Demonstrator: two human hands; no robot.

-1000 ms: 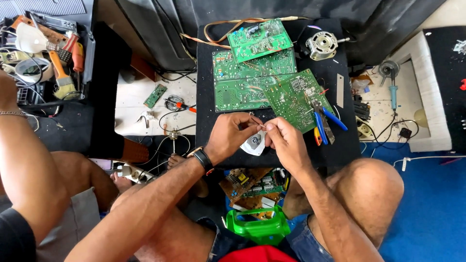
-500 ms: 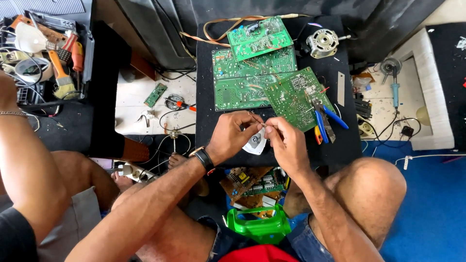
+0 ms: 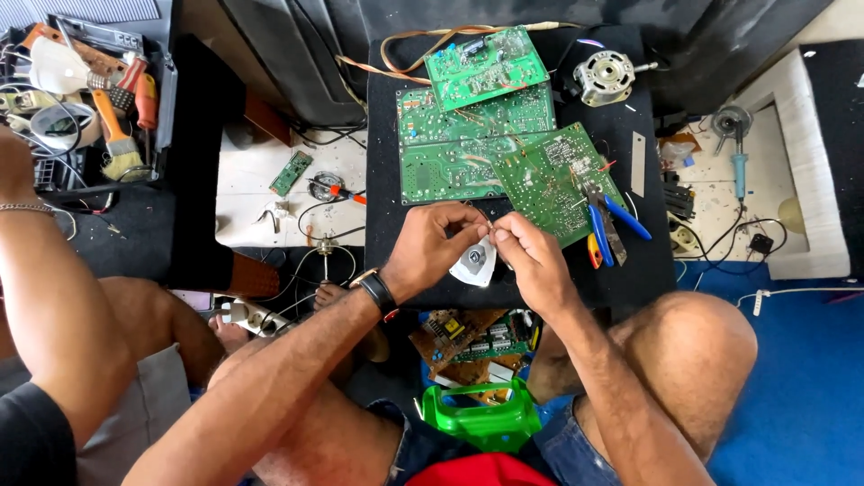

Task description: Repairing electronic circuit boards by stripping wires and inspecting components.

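Observation:
My left hand (image 3: 438, 245) and my right hand (image 3: 529, 255) meet over the front of a black work surface (image 3: 387, 198). Their fingertips pinch a thin wire between them, just above a small white spool (image 3: 474, 264) partly hidden under the left hand. Right behind the hands lie several green circuit boards (image 3: 472, 144), one tilted board (image 3: 558, 180) nearest my right hand. Blue-handled pliers (image 3: 607, 220) rest on that board's edge.
A small motor (image 3: 603, 76) sits at the back right. A soldering iron (image 3: 738, 157) lies on the white tray (image 3: 792, 162) to the right. Another person's arm (image 3: 40, 297) is at the left, near a toolbox (image 3: 90, 99) with a brush. A green plastic holder (image 3: 481, 418) is between my knees.
Both hands stay together over the spool; the fingers have shifted only slightly on the wire.

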